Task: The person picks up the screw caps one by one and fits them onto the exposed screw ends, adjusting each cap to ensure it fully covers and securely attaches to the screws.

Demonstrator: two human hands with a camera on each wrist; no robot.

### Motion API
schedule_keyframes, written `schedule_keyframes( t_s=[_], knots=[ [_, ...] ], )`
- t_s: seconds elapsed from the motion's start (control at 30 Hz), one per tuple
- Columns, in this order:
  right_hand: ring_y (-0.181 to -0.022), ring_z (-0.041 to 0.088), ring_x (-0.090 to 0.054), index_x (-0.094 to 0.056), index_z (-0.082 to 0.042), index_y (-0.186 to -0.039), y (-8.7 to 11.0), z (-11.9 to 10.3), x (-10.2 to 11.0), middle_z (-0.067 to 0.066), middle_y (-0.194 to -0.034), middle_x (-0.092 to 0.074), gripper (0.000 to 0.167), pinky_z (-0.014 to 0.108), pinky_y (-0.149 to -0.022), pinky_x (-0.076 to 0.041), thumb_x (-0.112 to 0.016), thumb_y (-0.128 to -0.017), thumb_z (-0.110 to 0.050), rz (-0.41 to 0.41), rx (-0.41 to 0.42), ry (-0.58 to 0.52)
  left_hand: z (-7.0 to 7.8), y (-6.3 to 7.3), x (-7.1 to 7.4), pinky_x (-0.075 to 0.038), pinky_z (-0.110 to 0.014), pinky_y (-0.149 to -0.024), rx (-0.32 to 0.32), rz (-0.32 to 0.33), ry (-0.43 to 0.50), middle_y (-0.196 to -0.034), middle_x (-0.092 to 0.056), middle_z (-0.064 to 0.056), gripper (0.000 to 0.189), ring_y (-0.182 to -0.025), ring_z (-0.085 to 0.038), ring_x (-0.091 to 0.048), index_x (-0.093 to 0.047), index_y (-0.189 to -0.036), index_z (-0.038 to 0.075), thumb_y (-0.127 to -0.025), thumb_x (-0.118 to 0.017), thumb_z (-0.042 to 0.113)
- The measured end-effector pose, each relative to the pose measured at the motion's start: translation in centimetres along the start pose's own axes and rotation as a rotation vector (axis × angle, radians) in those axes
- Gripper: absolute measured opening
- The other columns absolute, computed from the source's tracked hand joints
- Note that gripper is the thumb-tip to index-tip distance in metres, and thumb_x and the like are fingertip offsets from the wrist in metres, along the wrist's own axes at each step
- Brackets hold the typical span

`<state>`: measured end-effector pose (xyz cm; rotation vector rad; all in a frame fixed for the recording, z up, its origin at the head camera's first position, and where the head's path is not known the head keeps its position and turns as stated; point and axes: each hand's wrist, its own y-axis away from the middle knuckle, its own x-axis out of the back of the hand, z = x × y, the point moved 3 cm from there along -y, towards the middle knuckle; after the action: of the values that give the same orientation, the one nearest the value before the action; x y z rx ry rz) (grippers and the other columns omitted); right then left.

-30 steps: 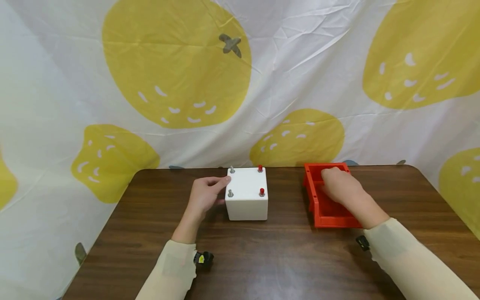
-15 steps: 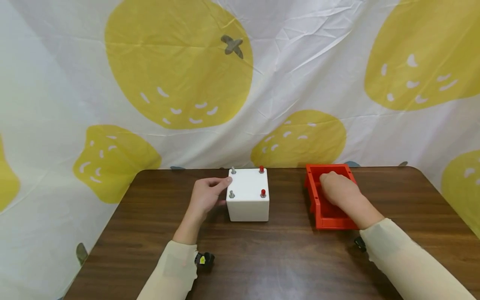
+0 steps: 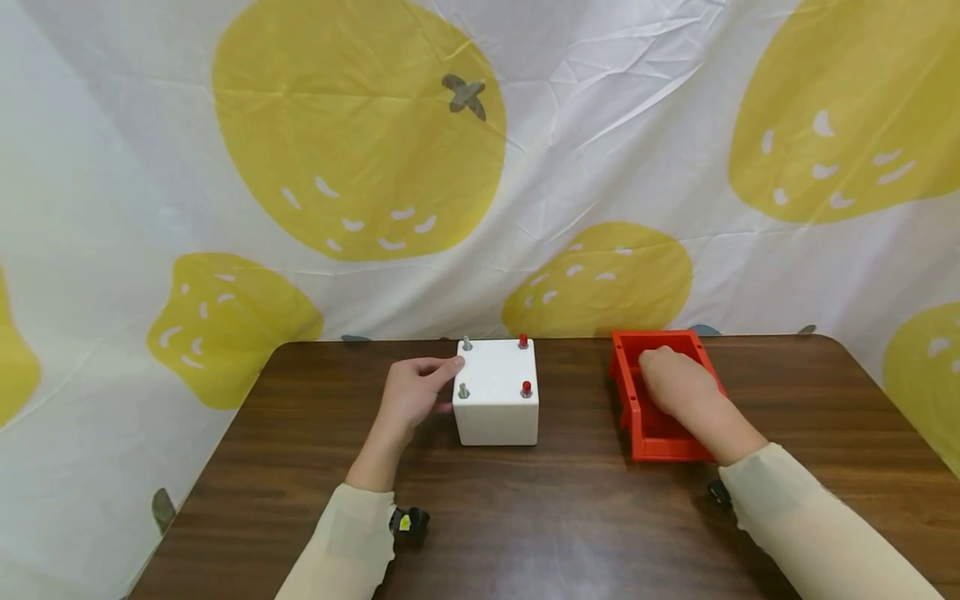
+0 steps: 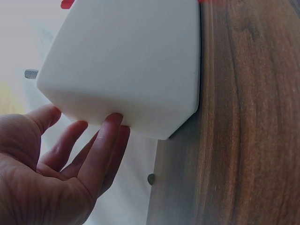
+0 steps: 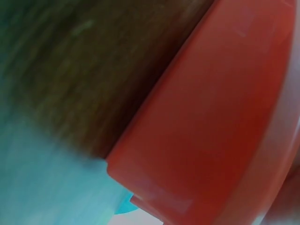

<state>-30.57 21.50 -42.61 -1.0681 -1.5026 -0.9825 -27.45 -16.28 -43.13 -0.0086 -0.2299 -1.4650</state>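
Observation:
A white box (image 3: pixel 496 372) stands on the table with an upright bolt at each corner of its top. The two left bolts (image 3: pixel 463 391) are bare metal; red caps (image 3: pixel 527 387) cover the right two. My left hand (image 3: pixel 412 392) touches the box's left side, thumb at the top edge; in the left wrist view its fingertips (image 4: pixel 112 121) rest against the white face. My right hand (image 3: pixel 678 382) reaches down into a red bin (image 3: pixel 673 450), its fingers hidden from the head view. Bin wall (image 5: pixel 201 112) fills much of the right wrist view, so I cannot tell what the hand holds.
Both things stand on a dark wood-grain table (image 3: pixel 525 525), toward its far edge. Behind it hangs a white cloth (image 3: pixel 420 292) printed with yellow fruit. A small black device (image 3: pixel 409 522) sits at the left cuff.
The right hand has shifted slightly within the red bin, toward its near left. The left hand stays at the box's side.

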Motion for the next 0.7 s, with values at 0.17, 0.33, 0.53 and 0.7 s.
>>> schedule_keyframes(
  t_s=[0.17, 0.33, 0.53, 0.7],
  knots=[
    [-0.069, 0.028, -0.063, -0.06, -0.002, -0.095, 0.13, -0.21, 0.14, 0.011, -0.079, -0.063, 0.005, 0.049, -0.071, -0.064, -0.061, -0.098, 0.002, -0.013, -0.008, -0.001, 0.05, -0.04, -0.01, -0.067, -0.038, -0.07, -0.002, -0.001, 0.0, -0.12, -0.07, -0.014, 0.04, -0.103, -0.029, -0.07, -0.079, -0.119, 0.003, -0.095, -0.084, 0.035],
    [-0.069, 0.026, -0.061, -0.061, -0.002, -0.095, 0.05, -0.19, -0.01, 0.009, -0.079, -0.063, 0.005, 0.047, -0.071, -0.063, -0.06, -0.099, 0.001, -0.035, -0.005, -0.03, 0.05, -0.06, 0.0, -0.067, -0.038, -0.071, -0.001, -0.001, -0.004, -0.121, -0.07, -0.014, 0.04, -0.106, -0.031, -0.07, -0.079, -0.119, 0.002, -0.095, -0.083, 0.035],
    [-0.067, 0.026, -0.059, -0.061, -0.004, -0.093, 0.09, -0.16, -0.17, 0.008, -0.077, -0.061, 0.01, 0.045, -0.069, -0.061, -0.056, -0.101, 0.0, -0.04, 0.001, -0.043, -0.04, -0.13, -0.02, -0.067, -0.039, -0.073, 0.001, -0.002, -0.009, -0.12, -0.07, -0.014, 0.041, -0.106, -0.032, -0.07, -0.079, -0.119, 0.003, -0.095, -0.084, 0.036],
    [-0.067, 0.026, -0.059, -0.06, -0.005, -0.091, 0.19, -0.24, -0.08, 0.008, -0.077, -0.061, 0.011, 0.044, -0.067, -0.061, -0.056, -0.1, 0.0, -0.042, 0.003, -0.044, 0.01, -0.12, -0.01, -0.067, -0.039, -0.072, -0.002, -0.001, -0.006, -0.116, -0.072, -0.014, 0.04, -0.097, -0.024, -0.07, -0.079, -0.118, 0.003, -0.095, -0.084, 0.036]
  ],
)
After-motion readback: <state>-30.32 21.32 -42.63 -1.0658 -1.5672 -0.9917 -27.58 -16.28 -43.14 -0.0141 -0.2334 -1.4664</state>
